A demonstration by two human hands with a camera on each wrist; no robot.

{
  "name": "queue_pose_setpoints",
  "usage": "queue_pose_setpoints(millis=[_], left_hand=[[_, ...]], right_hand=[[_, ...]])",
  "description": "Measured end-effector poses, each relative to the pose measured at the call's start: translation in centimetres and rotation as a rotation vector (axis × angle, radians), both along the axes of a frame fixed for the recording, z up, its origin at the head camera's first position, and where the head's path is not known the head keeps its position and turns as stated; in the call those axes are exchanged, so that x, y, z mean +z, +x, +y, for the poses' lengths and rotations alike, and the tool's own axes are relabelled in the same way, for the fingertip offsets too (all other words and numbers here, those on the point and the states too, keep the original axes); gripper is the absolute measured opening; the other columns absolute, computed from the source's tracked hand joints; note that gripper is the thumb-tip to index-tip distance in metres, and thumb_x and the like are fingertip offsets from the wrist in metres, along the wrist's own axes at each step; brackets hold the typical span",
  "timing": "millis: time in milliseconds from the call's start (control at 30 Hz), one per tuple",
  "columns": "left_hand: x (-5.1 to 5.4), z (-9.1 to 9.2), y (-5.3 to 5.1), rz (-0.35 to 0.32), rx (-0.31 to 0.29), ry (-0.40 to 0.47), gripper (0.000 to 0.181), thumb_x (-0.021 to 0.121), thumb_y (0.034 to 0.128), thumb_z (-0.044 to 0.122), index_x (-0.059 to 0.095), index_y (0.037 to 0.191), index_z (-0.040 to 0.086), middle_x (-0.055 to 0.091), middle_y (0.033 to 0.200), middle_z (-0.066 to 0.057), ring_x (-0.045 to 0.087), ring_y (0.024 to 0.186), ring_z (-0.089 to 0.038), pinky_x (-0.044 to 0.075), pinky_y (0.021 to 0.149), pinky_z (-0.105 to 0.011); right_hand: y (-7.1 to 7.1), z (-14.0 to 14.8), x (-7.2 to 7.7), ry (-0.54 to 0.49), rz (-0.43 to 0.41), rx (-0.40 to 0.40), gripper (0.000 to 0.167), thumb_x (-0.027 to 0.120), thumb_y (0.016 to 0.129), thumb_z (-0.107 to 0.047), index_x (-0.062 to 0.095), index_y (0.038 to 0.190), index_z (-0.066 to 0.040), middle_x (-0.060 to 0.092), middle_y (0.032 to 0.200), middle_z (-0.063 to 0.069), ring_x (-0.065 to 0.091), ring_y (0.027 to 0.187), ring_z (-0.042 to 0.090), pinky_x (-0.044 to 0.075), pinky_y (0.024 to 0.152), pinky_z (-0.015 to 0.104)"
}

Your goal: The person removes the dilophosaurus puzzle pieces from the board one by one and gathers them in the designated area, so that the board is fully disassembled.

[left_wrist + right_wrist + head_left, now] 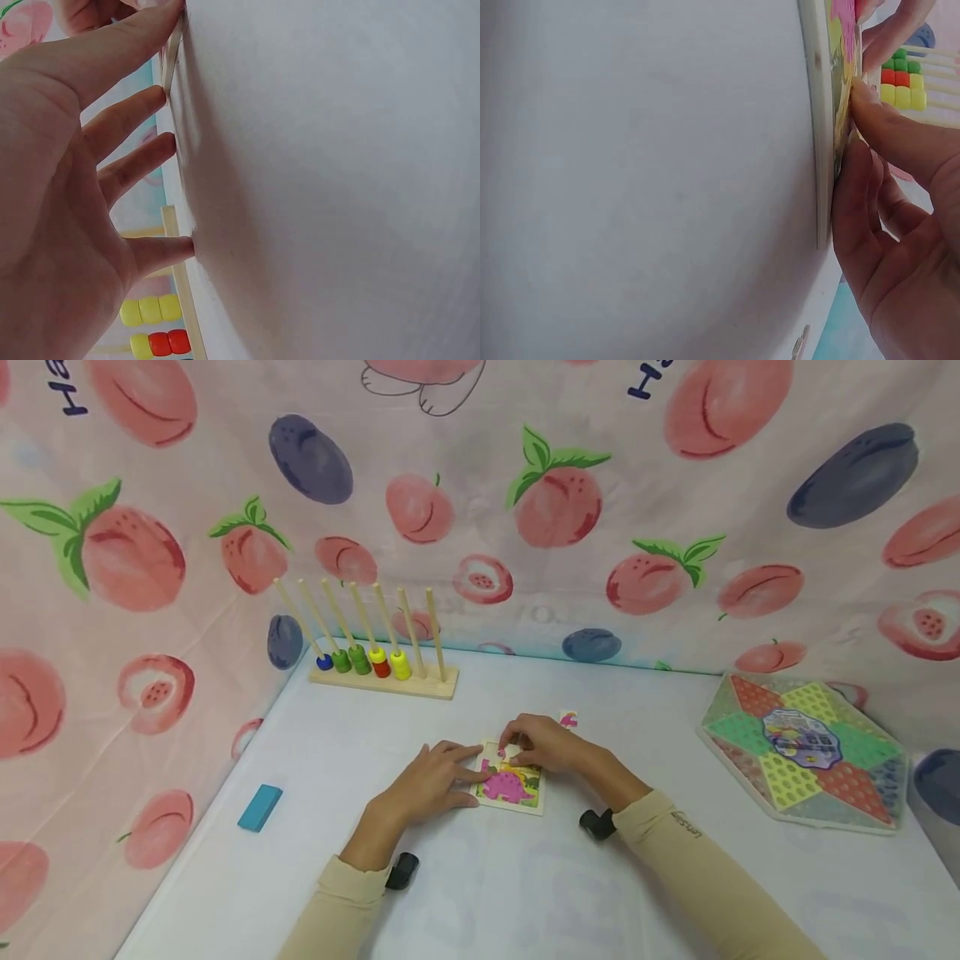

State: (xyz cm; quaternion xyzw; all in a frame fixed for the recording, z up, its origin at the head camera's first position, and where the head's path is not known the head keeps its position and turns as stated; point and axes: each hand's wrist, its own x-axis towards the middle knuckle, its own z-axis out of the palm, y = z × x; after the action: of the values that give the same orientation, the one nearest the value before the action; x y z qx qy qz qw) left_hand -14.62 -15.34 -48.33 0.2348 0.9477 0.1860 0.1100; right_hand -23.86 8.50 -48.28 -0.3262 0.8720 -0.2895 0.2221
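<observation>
A small wooden jigsaw puzzle board [507, 804] with a pink dinosaur picture lies flat on the table between both hands. My left hand [433, 781] has its fingers spread, with fingertips on the board's left side and on the table; in the left wrist view its fingers [142, 166] are nearly straight. At the board's upper part my right hand [553, 745] pinches a small puzzle piece [512, 751] with thumb and fingers. The right wrist view shows the thumb [889, 131] low over the board's edge [822, 150], the piece mostly hidden there. A loose puzzle piece [568, 719] lies beyond the right hand.
A wooden bead rack [382, 683] with upright pegs and coloured beads stands at the back left. A blue block [260, 808] lies at the left. On the right is a star-patterned game board [806, 752]. Fruit-printed cloth [480, 527] hangs behind the table.
</observation>
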Motion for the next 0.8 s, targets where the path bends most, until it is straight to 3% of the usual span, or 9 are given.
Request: queue_pose_setpoints(millis=[133,233,500,800], left_hand=[[0.15,0.05,-0.37,0.009,-0.005,-0.008,0.044,0.077,0.0890,0.040,0.069,0.131,0.033,0.050,0.158,0.001,0.044,0.145,-0.028,0.029,0.116,-0.076],[0.27,0.10,-0.58,0.009,-0.005,-0.014,0.045,0.077,0.0888,0.040,0.068,0.132,0.033,0.050,0.159,0.001,0.044,0.145,-0.027,0.028,0.117,-0.075],[0.38,0.08,-0.68,0.000,0.001,0.003,0.044,0.077,0.0890,0.039,0.069,0.131,0.032,0.050,0.159,0.001,0.044,0.145,-0.027,0.027,0.117,-0.076],[0.11,0.04,-0.19,-0.002,0.005,-0.007,0.043,0.078,0.0884,0.039,0.070,0.130,0.032,0.051,0.158,0.001,0.045,0.144,-0.028,0.028,0.117,-0.075]], right_hand=[[-0.08,0.12,0.11,-0.012,0.022,-0.012,0.023,0.077,0.091,-0.016,0.069,0.112,-0.015,0.067,0.110,0.002,0.060,0.102,0.016,0.056,0.099,0.034],[-0.22,0.23,0.02,-0.024,0.046,-0.013,0.024,0.078,0.090,-0.016,0.068,0.112,-0.015,0.068,0.110,0.002,0.060,0.102,0.016,0.056,0.101,0.036],[-0.56,0.40,-0.14,-0.049,0.055,-0.006,0.024,0.081,0.087,-0.018,0.068,0.108,-0.017,0.063,0.098,0.001,0.054,0.089,0.013,0.051,0.081,0.023],[0.02,0.41,-0.32,-0.080,0.034,0.009,0.025,0.082,0.086,-0.017,0.067,0.106,-0.016,0.060,0.093,0.002,0.053,0.087,0.013,0.050,0.077,0.021]])
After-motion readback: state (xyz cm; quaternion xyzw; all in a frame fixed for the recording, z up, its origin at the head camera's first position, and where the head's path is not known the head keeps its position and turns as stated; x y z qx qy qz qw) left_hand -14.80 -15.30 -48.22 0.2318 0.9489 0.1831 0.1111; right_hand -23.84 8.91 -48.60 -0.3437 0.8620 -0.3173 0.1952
